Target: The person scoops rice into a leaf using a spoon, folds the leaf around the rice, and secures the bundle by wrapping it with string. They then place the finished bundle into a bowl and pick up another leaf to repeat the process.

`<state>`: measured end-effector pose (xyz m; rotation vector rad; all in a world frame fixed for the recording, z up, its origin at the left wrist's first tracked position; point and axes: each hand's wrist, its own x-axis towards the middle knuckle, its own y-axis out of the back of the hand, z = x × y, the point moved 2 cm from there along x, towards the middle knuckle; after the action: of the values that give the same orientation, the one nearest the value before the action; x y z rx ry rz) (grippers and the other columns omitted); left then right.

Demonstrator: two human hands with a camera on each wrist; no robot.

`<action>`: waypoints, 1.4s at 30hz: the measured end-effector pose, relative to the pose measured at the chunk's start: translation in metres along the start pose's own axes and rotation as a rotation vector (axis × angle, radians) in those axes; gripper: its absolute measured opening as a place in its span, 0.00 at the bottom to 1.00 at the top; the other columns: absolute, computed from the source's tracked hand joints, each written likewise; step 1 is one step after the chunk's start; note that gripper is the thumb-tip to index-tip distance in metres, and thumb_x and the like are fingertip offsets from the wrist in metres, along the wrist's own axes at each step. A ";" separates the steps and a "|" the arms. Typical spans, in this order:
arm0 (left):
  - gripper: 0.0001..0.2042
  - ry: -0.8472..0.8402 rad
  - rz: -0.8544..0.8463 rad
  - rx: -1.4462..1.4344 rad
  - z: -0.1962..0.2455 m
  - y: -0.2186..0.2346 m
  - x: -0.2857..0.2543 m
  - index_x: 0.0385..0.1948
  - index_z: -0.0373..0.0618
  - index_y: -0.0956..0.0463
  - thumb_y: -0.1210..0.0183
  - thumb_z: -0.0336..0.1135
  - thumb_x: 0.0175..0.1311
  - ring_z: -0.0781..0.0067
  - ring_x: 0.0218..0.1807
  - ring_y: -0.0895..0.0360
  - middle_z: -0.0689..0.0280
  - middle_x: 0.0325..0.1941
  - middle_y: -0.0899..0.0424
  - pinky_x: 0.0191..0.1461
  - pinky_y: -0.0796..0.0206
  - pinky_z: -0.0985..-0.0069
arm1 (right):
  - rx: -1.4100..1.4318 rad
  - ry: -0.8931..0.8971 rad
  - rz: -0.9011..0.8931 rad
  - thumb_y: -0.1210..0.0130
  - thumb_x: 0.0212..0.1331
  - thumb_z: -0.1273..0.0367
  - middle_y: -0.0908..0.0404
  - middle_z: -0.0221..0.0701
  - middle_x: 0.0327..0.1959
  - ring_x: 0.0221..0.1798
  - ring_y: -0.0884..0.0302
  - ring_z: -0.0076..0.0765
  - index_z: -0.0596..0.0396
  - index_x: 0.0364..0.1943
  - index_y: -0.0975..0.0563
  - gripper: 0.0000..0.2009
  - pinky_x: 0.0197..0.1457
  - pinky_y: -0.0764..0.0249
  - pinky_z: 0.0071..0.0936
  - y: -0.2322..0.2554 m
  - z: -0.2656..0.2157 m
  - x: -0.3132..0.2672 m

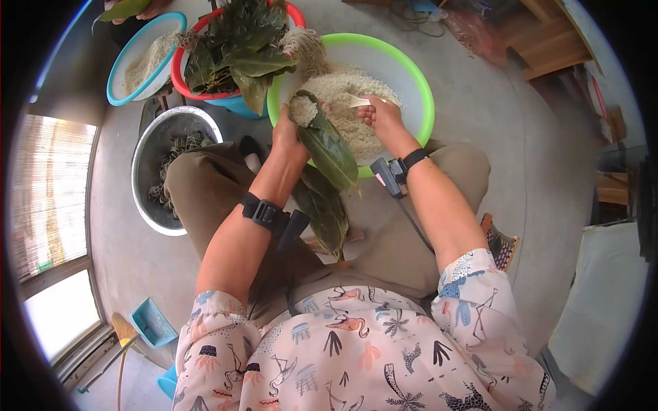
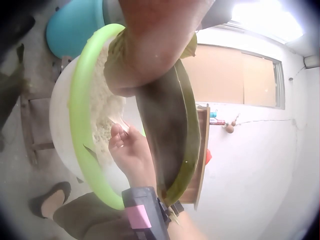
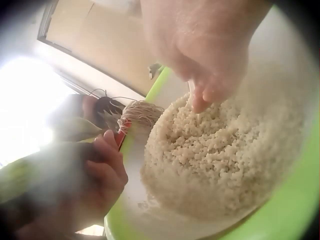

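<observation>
My left hand (image 1: 288,135) holds a long green leaf (image 1: 330,152) whose upper end is curled into a cup. White rice (image 1: 303,110) fills that cup, while the leaf's tail hangs down toward my lap. My right hand (image 1: 385,120) pinches the handle of a white spoon (image 1: 358,102) over the large basin (image 1: 428,103) with the lime-green rim. The spoon's bowl reaches the heaped rice (image 3: 215,150); in the right wrist view my fingers hide most of the spoon. In the left wrist view the leaf (image 2: 170,125) stretches down from my hand.
Left of the rice, a red-rimmed basin (image 1: 177,75) holds dark leaves, with strings (image 1: 305,48) beside them. A blue-rimmed basin (image 1: 113,82) and a metal basin (image 1: 140,185) of wrapped bundles stand farther left. More leaves (image 1: 322,212) hang between my knees. Another person's hand shows at top left.
</observation>
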<state>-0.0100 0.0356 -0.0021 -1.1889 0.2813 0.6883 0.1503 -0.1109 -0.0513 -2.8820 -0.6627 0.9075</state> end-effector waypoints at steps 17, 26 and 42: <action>0.30 0.032 0.004 -0.027 -0.018 -0.016 0.008 0.65 0.45 0.40 0.75 0.57 0.74 0.55 0.63 0.32 0.56 0.64 0.32 0.68 0.40 0.54 | -0.563 0.939 -0.185 0.49 0.65 0.64 0.20 0.33 0.25 0.25 0.23 0.23 0.56 0.45 0.20 0.13 0.32 0.27 0.24 -0.051 -0.066 -0.111; 0.30 0.021 -0.021 0.007 -0.020 -0.021 0.007 0.63 0.44 0.39 0.74 0.57 0.75 0.54 0.63 0.32 0.55 0.63 0.30 0.67 0.39 0.54 | -0.222 0.425 -0.246 0.50 0.63 0.67 0.19 0.30 0.25 0.23 0.26 0.19 0.61 0.41 0.20 0.12 0.29 0.30 0.17 -0.032 -0.065 -0.101; 0.28 -0.029 -0.045 0.007 -0.002 -0.005 0.001 0.57 0.41 0.34 0.74 0.55 0.75 0.55 0.46 0.23 0.51 0.52 0.21 0.52 0.27 0.62 | -0.624 0.505 0.120 0.52 0.61 0.67 0.19 0.32 0.20 0.20 0.23 0.23 0.62 0.38 0.19 0.13 0.27 0.28 0.22 -0.005 -0.033 -0.038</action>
<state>-0.0063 0.0327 0.0003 -1.1747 0.2317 0.6637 0.1390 -0.1193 -0.0032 -3.4970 -0.8317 -0.0841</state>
